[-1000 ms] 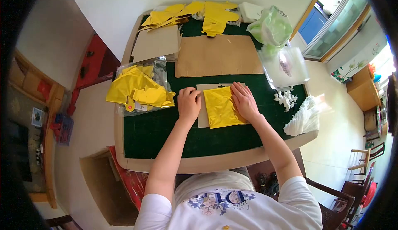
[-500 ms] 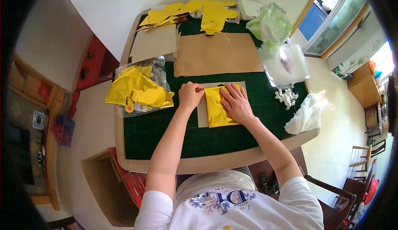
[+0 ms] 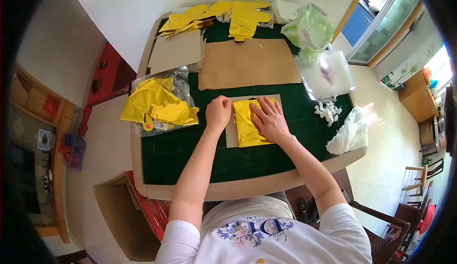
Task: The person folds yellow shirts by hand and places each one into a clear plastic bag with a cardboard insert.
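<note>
A folded yellow foil piece [image 3: 247, 131] lies on a grey card [image 3: 231, 135] on the dark green table top. My right hand [image 3: 270, 119] rests on the foil's upper right part with its fingers spread. At the card's upper left edge is my left hand [image 3: 218, 111], its fingers curled together; whether anything small is between them is hidden. To the left, more crumpled yellow foil [image 3: 157, 103] lies on an open clear plastic bag [image 3: 183, 80].
Beyond the hands lies a brown cardboard sheet [image 3: 247, 64], with a stack of grey cards [image 3: 176, 52] on its left. Yellow foil shapes [image 3: 243, 20] lie at the back. Clear bags [image 3: 328, 76], white ties [image 3: 327, 112] and a white plastic bundle [image 3: 350, 133] are on the right.
My left hand has shifted slightly, its fingertips now more tucked in. My right hand stays on the foil, which has moved very slightly left.
</note>
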`<state>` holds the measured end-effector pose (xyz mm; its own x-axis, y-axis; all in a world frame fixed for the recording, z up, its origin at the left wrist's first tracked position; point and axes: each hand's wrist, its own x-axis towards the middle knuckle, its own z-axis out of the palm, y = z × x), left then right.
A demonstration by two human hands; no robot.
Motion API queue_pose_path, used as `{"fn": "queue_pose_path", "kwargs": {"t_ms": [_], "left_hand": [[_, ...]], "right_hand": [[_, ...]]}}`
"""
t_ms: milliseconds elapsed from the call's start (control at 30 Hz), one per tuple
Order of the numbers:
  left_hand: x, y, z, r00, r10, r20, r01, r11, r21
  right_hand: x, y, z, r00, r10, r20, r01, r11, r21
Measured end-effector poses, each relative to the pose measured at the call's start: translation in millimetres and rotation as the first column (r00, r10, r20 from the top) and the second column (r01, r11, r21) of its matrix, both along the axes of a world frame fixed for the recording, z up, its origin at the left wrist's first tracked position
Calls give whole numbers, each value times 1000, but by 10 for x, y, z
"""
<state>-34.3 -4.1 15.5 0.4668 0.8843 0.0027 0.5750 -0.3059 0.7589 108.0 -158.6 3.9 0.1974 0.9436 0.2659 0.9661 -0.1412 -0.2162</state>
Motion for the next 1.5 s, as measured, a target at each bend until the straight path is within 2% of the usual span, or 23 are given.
{"fn": "queue_pose_path", "kwargs": {"t_ms": [100,200,300,400,600,800,833,900,933,1000,1100,1200,1333,1500], "left_hand": [[19,-77,105,998,-32,50,34,999,-33],[68,-115,117,997,-12,75,17,997,-70],[75,-75,34,995,43,86,-39,999,-38],[77,-37,-13,993,22,118,-6,990,-139],[111,-103,170,997,29,75,-14,982,-188],[147,-70,134,993,64,94,-43,976,-215],[138,-111,122,991,43,123,-38,998,-50],[102,-297,63,986,-13,169,-36,959,281],[82,-409,54,986,-125,113,86,948,305],[110,-643,-13,946,-312,-87,318,846,429],[93,-727,-172,922,-258,-288,370,803,467],[-3,-666,-181,869,-260,-422,432,813,389],[-27,-639,-193,856,-271,-440,447,815,368],[-26,-621,-182,852,-246,-462,421,847,324]], "right_hand": [[5,-2,-7,1000,6,-8,-6,1000,10],[-7,-4,5,1000,9,-13,-9,1000,23],[2,-2,30,1000,7,-22,-6,999,44],[-4,-11,3,1000,-1,-10,2,999,38],[-8,-1,4,1000,-2,9,2,1000,23],[-16,-6,25,1000,2,12,-2,1000,-1],[-14,-4,26,1000,1,11,-1,1000,-3],[-9,-5,22,1000,3,-2,-3,1000,13],[-8,-6,17,1000,5,-10,-5,1000,20],[8,0,-18,1000,8,23,-8,1000,28],[-1,-4,-13,1000,9,0,-9,999,40],[45,-10,-46,997,11,-71,-7,998,55],[129,-40,-40,997,-64,-51,66,997,29],[113,-65,-66,997,-78,14,78,997,-5]]}}
